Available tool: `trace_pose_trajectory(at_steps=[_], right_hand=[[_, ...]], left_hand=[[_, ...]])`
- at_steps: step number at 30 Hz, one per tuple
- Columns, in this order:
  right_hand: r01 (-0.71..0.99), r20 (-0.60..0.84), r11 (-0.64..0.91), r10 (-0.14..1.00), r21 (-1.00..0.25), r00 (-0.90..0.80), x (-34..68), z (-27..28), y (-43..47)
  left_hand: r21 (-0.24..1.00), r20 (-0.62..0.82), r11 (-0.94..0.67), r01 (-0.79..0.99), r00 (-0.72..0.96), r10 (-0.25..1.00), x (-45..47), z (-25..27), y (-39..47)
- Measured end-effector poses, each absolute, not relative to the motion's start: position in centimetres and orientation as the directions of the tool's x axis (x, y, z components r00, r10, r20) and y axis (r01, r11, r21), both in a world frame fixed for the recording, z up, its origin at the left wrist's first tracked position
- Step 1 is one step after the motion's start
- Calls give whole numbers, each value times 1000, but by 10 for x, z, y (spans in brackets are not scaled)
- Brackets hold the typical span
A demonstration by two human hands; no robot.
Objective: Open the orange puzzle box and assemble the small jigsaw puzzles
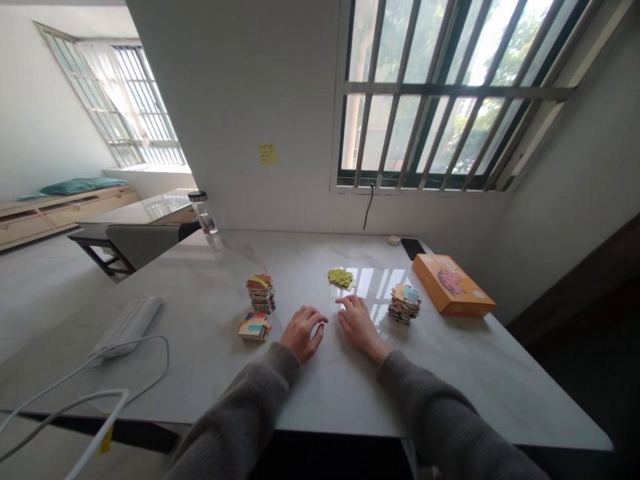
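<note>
My left hand [303,332] rests on the white marbled table [325,393], fingers curved and apart, holding nothing. Opposite it, my right hand [359,327] lies with fingers loosely stretched, also holding nothing. A small gap of bare tabletop separates the two. Just beyond my fingertips is a flat heap of yellow-green pieces [341,278]. Left of my left hand stands a tall stack of colourful cardboard pieces [261,293], with a lower stack of similar pieces [255,327] in front of it. Another stack of colourful pieces [405,304] stands to the right of my right hand.
An orange box [453,287] lies at the right edge, near a black phone [413,249] and a small whitish object [394,240]. A white power strip [127,327] with cables lies at the left. A clear bottle [204,213] stands at the far left corner.
</note>
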State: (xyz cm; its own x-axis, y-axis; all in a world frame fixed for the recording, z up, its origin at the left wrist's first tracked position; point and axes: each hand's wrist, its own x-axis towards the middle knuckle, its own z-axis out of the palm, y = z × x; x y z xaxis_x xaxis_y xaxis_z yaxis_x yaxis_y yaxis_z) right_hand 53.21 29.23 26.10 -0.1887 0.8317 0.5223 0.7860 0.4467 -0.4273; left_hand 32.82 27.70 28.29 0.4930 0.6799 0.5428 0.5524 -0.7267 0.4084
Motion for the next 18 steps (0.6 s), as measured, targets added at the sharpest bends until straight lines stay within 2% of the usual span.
trace_pose_trajectory(at_steps=[4,7,9,13,18], right_hand=[[900,518,287,851,-328,-82,530,264,333],[950,432,135,902,-280,-1,528,271,361],[959,384,88,923,-270,23,528,275,376],[960,315,92,949,-264,-4,530,279,394],[951,270,191,955,-242,-123,530,282,381]], left_hand=[[466,534,-707,532,469,704,327,273,282],[502,536,-696,514,446,716,324,269,282],[525,534,-692,495,442,721,324,268,283],[562,525,-687,461,443,726,324,267,284],[562,509,-665,492,429,746,324,268,283]])
